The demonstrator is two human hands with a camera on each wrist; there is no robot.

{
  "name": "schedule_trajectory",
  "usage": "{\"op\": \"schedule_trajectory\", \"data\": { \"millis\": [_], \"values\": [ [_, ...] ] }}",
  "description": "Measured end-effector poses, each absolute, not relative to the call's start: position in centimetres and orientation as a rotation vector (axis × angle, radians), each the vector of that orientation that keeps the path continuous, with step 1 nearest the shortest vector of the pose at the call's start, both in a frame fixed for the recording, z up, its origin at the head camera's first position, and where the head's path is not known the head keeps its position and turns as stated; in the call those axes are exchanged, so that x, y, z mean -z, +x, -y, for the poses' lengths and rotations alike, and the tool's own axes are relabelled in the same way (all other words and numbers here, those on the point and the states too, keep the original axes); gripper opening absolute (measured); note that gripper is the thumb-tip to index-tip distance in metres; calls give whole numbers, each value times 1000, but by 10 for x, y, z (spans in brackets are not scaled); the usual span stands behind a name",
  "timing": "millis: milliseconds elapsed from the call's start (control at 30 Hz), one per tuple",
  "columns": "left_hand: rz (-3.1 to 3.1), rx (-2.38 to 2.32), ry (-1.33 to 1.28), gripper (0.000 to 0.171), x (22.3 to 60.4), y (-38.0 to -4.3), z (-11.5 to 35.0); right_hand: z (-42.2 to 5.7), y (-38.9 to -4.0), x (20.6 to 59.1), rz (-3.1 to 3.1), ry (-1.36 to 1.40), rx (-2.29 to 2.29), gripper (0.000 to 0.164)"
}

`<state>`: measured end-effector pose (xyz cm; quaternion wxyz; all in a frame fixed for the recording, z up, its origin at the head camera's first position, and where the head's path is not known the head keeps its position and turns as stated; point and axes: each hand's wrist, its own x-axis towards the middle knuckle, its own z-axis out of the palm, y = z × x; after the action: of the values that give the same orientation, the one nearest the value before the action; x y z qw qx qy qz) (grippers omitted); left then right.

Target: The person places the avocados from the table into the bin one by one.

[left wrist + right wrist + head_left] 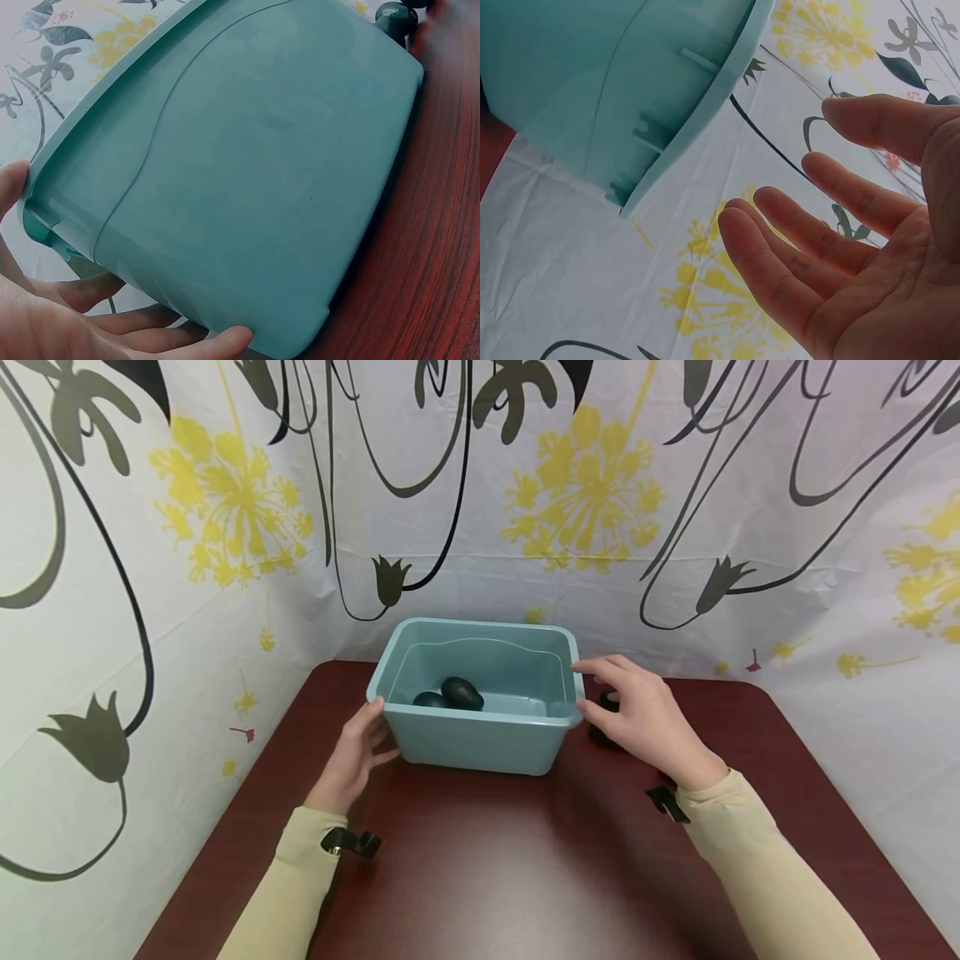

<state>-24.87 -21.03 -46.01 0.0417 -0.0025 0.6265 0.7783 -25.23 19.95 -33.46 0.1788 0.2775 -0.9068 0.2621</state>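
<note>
A light blue plastic bin [480,743] stands upright on the table, with two dark green avocados [462,693] lying inside at its left. My left hand [356,756] is at the bin's left end. In the left wrist view its thumb touches the rim, while the extended fingers [217,345] lie along the end wall. At the other end is my right hand [637,714], fingers spread and loosely bent. The right wrist view shows a gap between these fingertips and the bin's rim [705,124], with nothing held.
Dark round avocados [396,20] sit on the table beyond the bin's right end, partly hidden behind my right hand in the head view. The dark red wooden table [465,868] meets a white patterned cloth [465,527] behind and at the sides.
</note>
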Motion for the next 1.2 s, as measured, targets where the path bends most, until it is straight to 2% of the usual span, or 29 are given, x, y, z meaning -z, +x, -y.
{"op": "schedule_trajectory", "data": {
  "millis": [300,600,867,1200],
  "values": [
    [-1902,-2392,7,64,460,-250,211,-226,-239,327,2547,729,-736,44],
    [-1913,-2385,-7,70,461,-249,212,-255,-228,321,2524,669,-664,47],
    [-1909,-2383,3,65,461,-248,213,-275,-222,326,2557,614,-624,46],
    [-1926,-2380,-6,69,460,-249,213,-302,-212,346,2629,515,-575,47]
  ]
}}
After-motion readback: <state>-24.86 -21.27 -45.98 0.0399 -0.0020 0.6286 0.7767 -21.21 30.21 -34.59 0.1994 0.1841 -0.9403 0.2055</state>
